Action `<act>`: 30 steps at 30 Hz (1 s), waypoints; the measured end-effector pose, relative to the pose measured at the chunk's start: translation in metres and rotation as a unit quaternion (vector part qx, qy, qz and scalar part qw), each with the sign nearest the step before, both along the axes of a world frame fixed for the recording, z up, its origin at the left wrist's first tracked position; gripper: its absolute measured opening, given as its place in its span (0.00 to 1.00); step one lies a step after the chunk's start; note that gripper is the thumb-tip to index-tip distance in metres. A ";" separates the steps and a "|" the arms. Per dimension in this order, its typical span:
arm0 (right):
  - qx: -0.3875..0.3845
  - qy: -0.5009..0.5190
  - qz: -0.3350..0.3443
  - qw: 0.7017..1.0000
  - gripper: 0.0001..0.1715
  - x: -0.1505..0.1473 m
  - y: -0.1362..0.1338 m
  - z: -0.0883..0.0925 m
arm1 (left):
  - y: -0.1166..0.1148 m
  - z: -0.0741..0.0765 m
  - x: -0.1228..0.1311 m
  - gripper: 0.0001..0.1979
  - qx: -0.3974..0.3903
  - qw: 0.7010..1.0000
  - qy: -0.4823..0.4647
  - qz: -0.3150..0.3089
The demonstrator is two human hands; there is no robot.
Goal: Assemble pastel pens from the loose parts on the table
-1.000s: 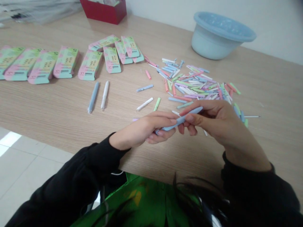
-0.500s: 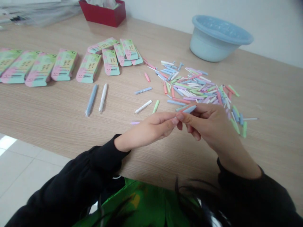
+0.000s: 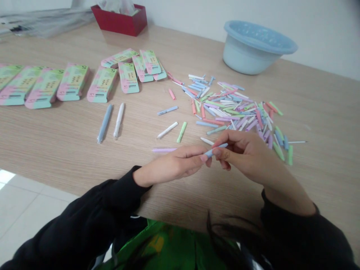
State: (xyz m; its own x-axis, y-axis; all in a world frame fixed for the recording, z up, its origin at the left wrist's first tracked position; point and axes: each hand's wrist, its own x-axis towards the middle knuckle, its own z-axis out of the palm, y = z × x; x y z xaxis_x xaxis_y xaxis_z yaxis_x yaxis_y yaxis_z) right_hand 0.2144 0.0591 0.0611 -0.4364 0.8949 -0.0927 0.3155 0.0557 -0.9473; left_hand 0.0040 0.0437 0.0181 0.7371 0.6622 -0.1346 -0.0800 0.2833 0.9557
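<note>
My left hand and my right hand meet above the front of the table, both closed on a light blue pen piece. Its pointed end sticks out past the fingertips of my right hand; the middle is partly covered by fingers. Just behind my fingers shows a white pen part, and I cannot tell whether it is touched or lies on the table. A purple pen part lies beyond my left hand, near a green pen cap and a white pen.
A heap of pastel pen parts spreads behind my right hand. Two wrapped pens lie at left, before several printed boxes. At the back stand a red box and a blue basin. The table edge runs along the front.
Both hands have shifted slightly down and left with the blue pen piece. The white part behind my fingers and the green cap now show more fully.
</note>
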 end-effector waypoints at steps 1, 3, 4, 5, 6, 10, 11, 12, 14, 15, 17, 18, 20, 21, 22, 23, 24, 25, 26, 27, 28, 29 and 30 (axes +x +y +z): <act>0.005 -0.020 -0.012 1.000 0.19 -0.001 -0.001 -0.001 | -0.001 0.001 0.001 0.12 0.037 0.999 0.013 0.014; 0.032 -0.074 -0.037 0.996 0.22 -0.001 -0.002 -0.003 | -0.001 0.002 0.002 0.09 0.109 0.993 0.032 0.038; 0.048 -0.097 -0.046 0.993 0.23 -0.001 -0.003 -0.004 | -0.001 0.003 0.003 0.09 0.137 0.989 0.040 0.047; 0.059 -0.108 -0.049 0.991 0.22 0.000 -0.003 -0.004 | 0.000 0.003 0.003 0.10 0.156 0.985 0.050 0.051; 0.062 -0.101 -0.047 0.992 0.20 0.001 -0.004 -0.003 | 0.000 0.003 0.003 0.10 0.168 0.983 0.063 0.048; 0.021 -0.022 -0.013 0.999 0.14 0.005 -0.007 0.000 | 0.003 0.001 0.002 0.12 0.188 0.977 0.096 0.027; 0.013 -0.023 -0.008 1.000 0.12 0.006 -0.008 0.000 | 0.003 0.001 0.002 0.12 0.196 0.976 0.095 0.026; 0.006 -0.032 -0.006 0.999 0.09 0.006 -0.008 0.000 | 0.003 0.001 0.001 0.11 0.204 0.974 0.093 0.028; -0.012 -0.046 -0.012 0.999 0.08 0.006 -0.009 0.000 | 0.001 0.002 0.001 0.11 0.210 0.972 0.103 0.028; -0.021 -0.047 -0.017 0.999 0.09 0.005 -0.010 -0.001 | 0.000 0.003 0.000 0.11 0.208 0.971 0.114 0.028; -0.039 -0.041 -0.022 0.998 0.10 0.003 -0.010 -0.002 | -0.002 0.004 -0.001 0.12 0.198 0.970 0.134 0.029; -0.045 -0.033 -0.025 0.998 0.10 0.002 -0.010 -0.003 | -0.003 0.004 -0.002 0.12 0.195 0.970 0.139 0.030; -0.051 -0.015 -0.032 0.998 0.11 -0.001 -0.010 -0.005 | -0.004 0.005 -0.003 0.10 0.197 0.970 0.135 0.034; -0.054 -0.006 -0.037 0.998 0.11 -0.003 -0.010 -0.006 | -0.004 0.004 -0.003 0.10 0.200 0.971 0.128 0.038; -0.057 0.000 -0.043 0.997 0.11 -0.004 -0.010 -0.007 | -0.005 0.004 -0.004 0.10 0.204 0.971 0.121 0.043; -0.058 0.005 -0.048 0.997 0.11 -0.004 -0.010 -0.008 | -0.005 0.003 -0.004 0.11 0.203 0.971 0.115 0.048; -0.059 0.011 -0.052 0.997 0.12 -0.005 -0.009 -0.009 | -0.006 0.003 -0.004 0.12 0.197 0.973 0.110 0.055; -0.059 0.018 -0.055 0.997 0.12 -0.005 -0.009 -0.010 | -0.006 0.002 -0.004 0.13 0.186 0.975 0.108 0.062; -0.057 0.025 -0.058 0.996 0.12 -0.005 -0.009 -0.010 | -0.007 0.002 -0.005 0.13 0.169 0.977 0.108 0.066; -0.053 0.033 -0.062 0.996 0.12 -0.005 -0.009 -0.011 | -0.007 0.002 -0.005 0.14 0.152 0.980 0.105 0.067; -0.047 0.041 -0.067 0.996 0.13 -0.005 -0.008 -0.011 | -0.008 0.003 -0.005 0.15 0.137 0.983 0.100 0.064; -0.043 0.049 -0.073 0.995 0.13 -0.004 -0.008 -0.010 | -0.008 0.004 -0.004 0.15 0.129 0.985 0.096 0.060; -0.043 0.056 -0.078 0.994 0.14 -0.004 -0.008 -0.010 | -0.008 0.005 -0.004 0.14 0.127 0.986 0.093 0.060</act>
State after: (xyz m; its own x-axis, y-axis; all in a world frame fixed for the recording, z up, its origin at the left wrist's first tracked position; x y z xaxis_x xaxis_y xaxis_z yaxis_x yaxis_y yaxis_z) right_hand 0.2100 0.0512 0.0513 -0.3043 0.9436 -0.1303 0.2058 -0.0684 -0.9762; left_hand 0.0000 0.0355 0.0230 0.6301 0.7725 -0.0784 0.0840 0.0326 0.9959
